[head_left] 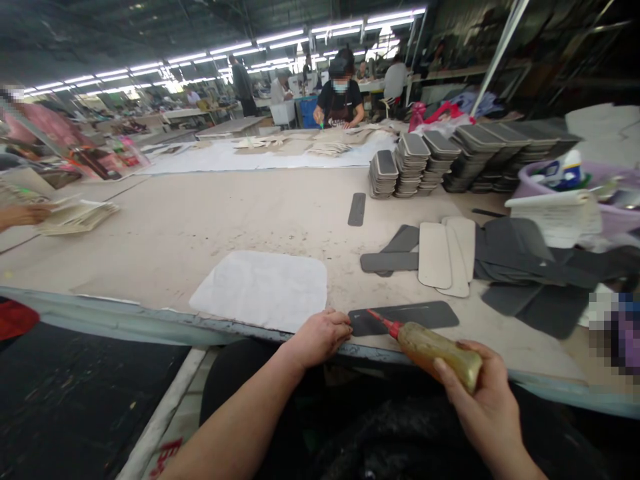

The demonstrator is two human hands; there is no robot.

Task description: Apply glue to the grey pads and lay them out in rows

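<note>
In the head view, my right hand (pixel 485 393) is wrapped round a yellowish squeeze glue bottle (pixel 440 350) with a red nozzle. The bottle is tilted, its tip pointing left and sitting over a long dark grey strip (pixel 425 315) with rounded corners. A thin pale line runs along part of that strip. My left hand (pixel 325 335) is closed at the strip's left end, its curled fingers on that end near the table edge; the thumb is mostly hidden. Left of it lies a white rounded sheet (pixel 265 288).
Grey and beige panels (pixel 435 257) overlap on the right of the table (pixel 240 207), with stacked panels (pixel 410 160) behind. A purple basin (pixel 530 177) stands far right. A co-worker's hand (pixel 25 215) touches papers at left; another person (pixel 343 100) works across the table.
</note>
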